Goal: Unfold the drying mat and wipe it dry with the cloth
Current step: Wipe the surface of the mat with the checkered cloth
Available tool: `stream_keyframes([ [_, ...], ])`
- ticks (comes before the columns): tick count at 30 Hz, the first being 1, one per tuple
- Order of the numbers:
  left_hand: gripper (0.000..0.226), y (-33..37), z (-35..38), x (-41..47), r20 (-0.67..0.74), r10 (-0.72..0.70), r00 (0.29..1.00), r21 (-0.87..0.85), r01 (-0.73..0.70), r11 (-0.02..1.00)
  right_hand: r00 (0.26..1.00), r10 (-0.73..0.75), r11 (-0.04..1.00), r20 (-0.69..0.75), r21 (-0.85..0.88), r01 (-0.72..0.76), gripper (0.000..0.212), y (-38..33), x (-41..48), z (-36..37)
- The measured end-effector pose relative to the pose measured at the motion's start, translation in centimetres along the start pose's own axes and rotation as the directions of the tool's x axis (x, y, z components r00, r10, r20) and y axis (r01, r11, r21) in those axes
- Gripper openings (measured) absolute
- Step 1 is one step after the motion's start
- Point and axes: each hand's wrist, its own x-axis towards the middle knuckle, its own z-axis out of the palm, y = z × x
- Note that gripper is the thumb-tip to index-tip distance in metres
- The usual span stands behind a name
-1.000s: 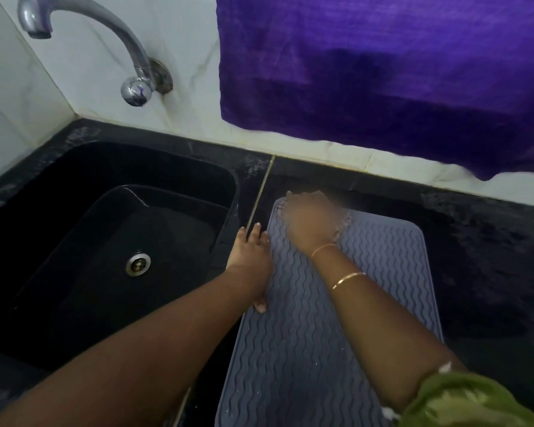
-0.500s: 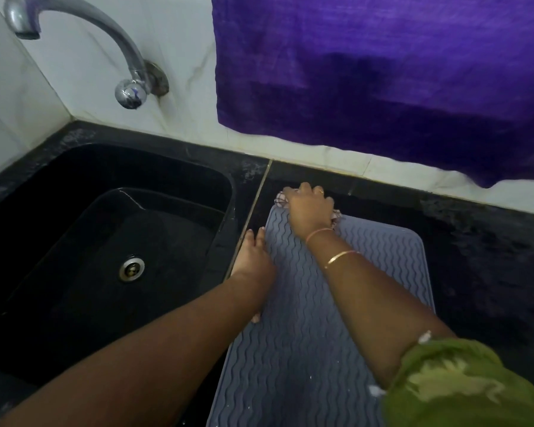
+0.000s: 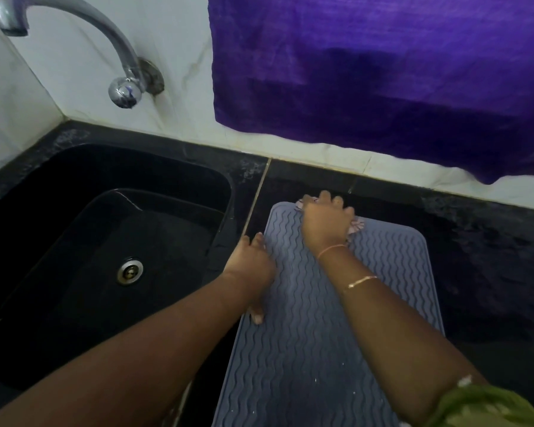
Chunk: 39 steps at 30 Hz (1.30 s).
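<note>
Drying mat (image 3: pixel 336 318) lies unfolded; left hand (image 3: pixel 251 266) presses its left edge flat, steadying it, while right hand (image 3: pixel 326 221) clutches the cloth (image 3: pixel 355 226) at the far edge.

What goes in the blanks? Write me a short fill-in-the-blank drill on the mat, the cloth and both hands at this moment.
1. The drying mat lies unfolded on the counter to the ____ of the sink.
2. The cloth is pressed under the ____ hand.
3. The left hand rests on the mat's ____ edge.
4. The cloth sits at the mat's ____ end, nearest the wall.

Missing words: right; right; left; far
</note>
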Motion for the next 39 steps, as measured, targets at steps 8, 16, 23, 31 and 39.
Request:
stream_keyframes([
  [8, 0.067, 0.9, -0.7, 0.6, 0.001, -0.030, 1.000, 0.132, 0.030, 0.991, 0.976, -0.215, 0.974, 0.020, 0.075, 0.213, 0.041, -1.4, -0.5, -0.6],
  [16, 0.053, 1.2, -1.1, 1.0, 0.040, -0.033, 0.999, 0.141, 0.027, 0.990, 0.976, 0.178, 0.976, 0.126, 0.101, -0.191, 0.033, -1.8, 0.6, -1.9],
  [23, 0.093, 0.5, -0.4, 0.1, 0.068, -0.015, 0.998, -0.001, 0.015, 1.000, 0.956, -0.281, 0.947, 0.084, 0.189, 0.261, 0.037, -4.6, -0.5, -1.6],
  [31, 0.101, 0.5, -0.3, 0.6, 0.073, -0.019, 0.997, 0.005, 0.018, 1.000, 0.996, -0.022, 0.987, 0.082, 0.161, 0.008, 0.040, -3.1, 1.5, -1.0],
  [39, 0.122, 0.4, 0.2, 0.1, 0.066, -0.071, 0.995, -0.030, 0.073, 0.997, 0.929, -0.368, 0.906, -0.030, 0.212, 0.366, 0.050, -1.3, -4.5, 0.0],
])
